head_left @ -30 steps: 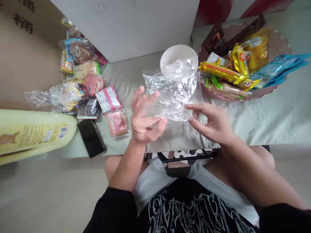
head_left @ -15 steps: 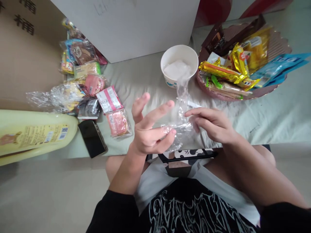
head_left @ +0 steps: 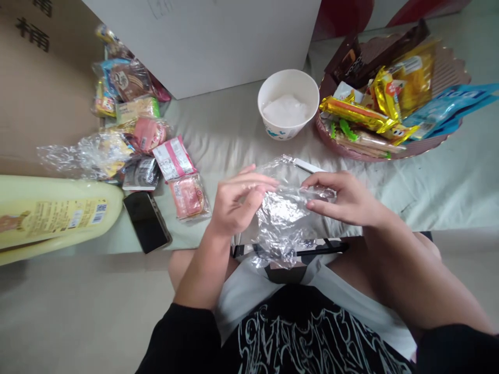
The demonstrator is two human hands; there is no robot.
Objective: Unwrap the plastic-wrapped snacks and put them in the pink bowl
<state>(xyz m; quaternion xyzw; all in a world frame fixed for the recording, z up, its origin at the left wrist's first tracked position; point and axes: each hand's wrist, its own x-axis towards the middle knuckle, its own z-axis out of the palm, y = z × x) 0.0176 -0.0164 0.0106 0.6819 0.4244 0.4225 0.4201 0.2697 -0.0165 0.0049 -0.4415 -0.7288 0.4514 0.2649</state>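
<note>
A phone lies on a pale green cloth. Just left of the phone is a yellow jug; beyond the phone are wrapped snacks, a cardboard box and a white box. Well right of it, a pink tray holds packets.

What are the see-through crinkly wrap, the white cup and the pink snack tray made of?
Clear wrap: seems thin, shiny plastic film; it wrinkles, glints and shows things behind it.
White cup: probably smooth paper or card, with printed blue-green marks, though plastic is possible.
Pink tray: looks like hard, slightly shiny plastic, with ribs and a wavy rim; glass can't be ruled out.
</note>
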